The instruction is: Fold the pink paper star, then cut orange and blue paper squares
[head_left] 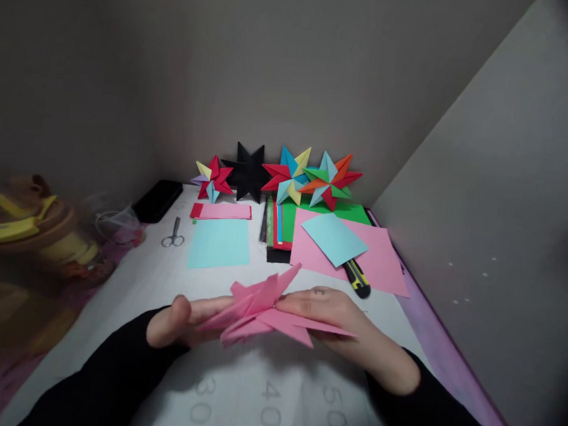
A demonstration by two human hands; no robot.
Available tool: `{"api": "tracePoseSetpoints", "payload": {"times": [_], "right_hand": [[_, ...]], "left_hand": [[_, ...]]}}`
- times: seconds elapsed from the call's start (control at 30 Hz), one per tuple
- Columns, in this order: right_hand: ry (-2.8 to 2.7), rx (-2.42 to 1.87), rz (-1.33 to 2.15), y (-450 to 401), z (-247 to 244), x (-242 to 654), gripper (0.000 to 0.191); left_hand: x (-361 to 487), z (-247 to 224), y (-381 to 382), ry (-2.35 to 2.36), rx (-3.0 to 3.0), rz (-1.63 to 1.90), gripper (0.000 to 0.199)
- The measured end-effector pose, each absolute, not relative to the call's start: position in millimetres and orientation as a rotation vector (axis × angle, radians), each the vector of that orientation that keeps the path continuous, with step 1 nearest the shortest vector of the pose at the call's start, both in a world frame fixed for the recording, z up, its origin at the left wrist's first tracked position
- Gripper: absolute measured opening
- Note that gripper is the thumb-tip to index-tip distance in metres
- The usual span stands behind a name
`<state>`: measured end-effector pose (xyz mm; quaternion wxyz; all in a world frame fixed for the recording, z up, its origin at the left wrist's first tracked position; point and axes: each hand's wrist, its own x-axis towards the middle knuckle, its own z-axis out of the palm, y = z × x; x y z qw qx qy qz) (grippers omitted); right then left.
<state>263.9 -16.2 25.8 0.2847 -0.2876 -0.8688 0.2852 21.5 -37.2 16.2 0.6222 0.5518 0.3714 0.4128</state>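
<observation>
Between my two hands, above the white table surface, is a pink folded-paper star point(259, 311) with several points, seen tilted nearly edge-on. My left hand point(190, 321) supports it from the left, thumb raised apart and the fingers partly behind the paper. From the right, my right hand point(339, 312) grips the star near its middle, with fingers reaching over the paper and one pink point lying across the palm side. The fingertips of both hands are partly hidden by the star.
Behind lie a light blue sheet point(221, 244), pink strips point(221, 212), scissors point(174, 234), a box cutter point(357, 278), pink paper point(385, 256) and a black phone-like object point(158, 201). Several folded stars point(250, 173) lean on the wall. A terracotta-coloured pot point(57, 218) stands left.
</observation>
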Motion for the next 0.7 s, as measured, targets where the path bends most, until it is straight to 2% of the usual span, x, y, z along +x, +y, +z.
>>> {"api": "tracePoseSetpoints", "payload": {"times": [0.1, 0.27, 0.33, 0.47, 0.57, 0.7], "right_hand": [[-2.384, -0.781, 0.734, -18, 26, 264, 0.033], [-2.411, -0.779, 0.763, -18, 28, 261, 0.036], [-2.402, -0.79, 0.776, -18, 28, 260, 0.037], [-2.293, -0.772, 0.828, -20, 29, 255, 0.037], [-2.158, -0.751, 1.015, -21, 31, 250, 0.034], [-1.895, -0.847, 1.234, -12, 33, 242, 0.019]], "left_hand": [[15, 17, -37, 0.761, 1.128, 0.856, 0.082], [3, 21, -12, 0.768, 1.316, 0.606, 0.038], [4, 26, -5, 0.724, 1.387, 0.514, 0.029], [10, 33, -5, 0.75, 1.531, 0.49, 0.028], [12, 33, -7, 0.803, 1.596, 0.468, 0.033], [11, 32, 10, 0.811, 1.414, 0.43, 0.036]]}}
